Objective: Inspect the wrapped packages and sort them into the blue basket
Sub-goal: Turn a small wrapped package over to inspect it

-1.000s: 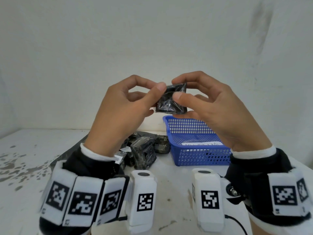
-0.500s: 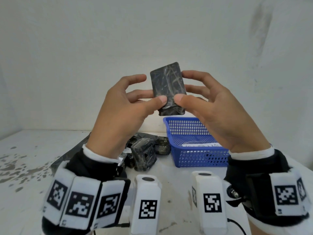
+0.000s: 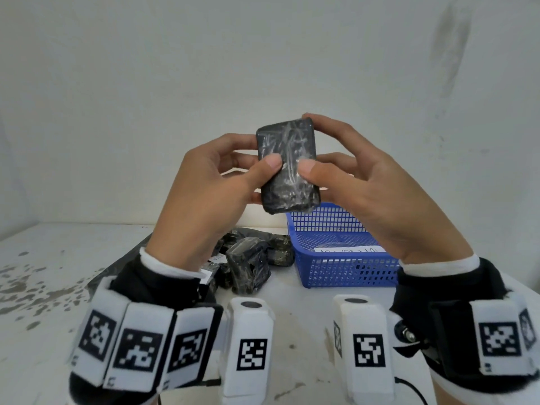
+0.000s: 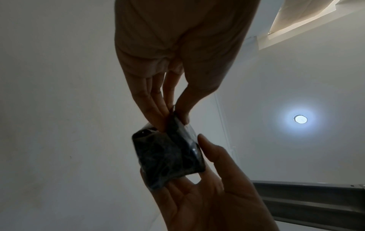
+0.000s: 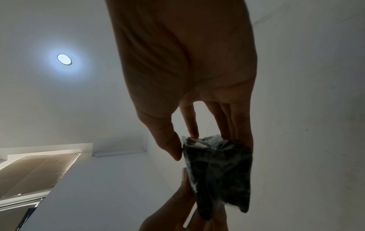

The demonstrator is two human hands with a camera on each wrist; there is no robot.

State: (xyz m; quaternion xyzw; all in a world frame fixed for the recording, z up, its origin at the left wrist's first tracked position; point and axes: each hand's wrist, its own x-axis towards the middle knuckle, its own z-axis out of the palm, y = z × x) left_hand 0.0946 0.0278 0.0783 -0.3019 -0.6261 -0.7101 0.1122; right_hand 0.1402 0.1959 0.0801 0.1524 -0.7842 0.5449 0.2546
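Note:
A black package wrapped in clear film [image 3: 287,166] is held upright in the air, its broad face toward me. My left hand [image 3: 213,197] pinches its left side, thumb on the front and fingers behind. My right hand [image 3: 365,188] pinches the right side the same way, one finger on the top corner. The wrist views show the package [image 4: 168,157] [image 5: 219,170] between the fingertips of both hands. The blue mesh basket [image 3: 336,270] stands on the table below and right of the package, with a white label inside. A pile of wrapped packages [image 3: 248,263] lies left of the basket.
The white table [image 3: 43,331] is speckled with grey stains at the left. A grey plastic sheet [image 3: 117,270] lies under the pile. A white wall stands close behind. Wrist-worn camera units with black-and-white markers fill the bottom of the head view.
The package was turned from end-on to upright, broad face toward me. Both thumbs have shifted onto its front face, and it now sits slightly lower between the hands.

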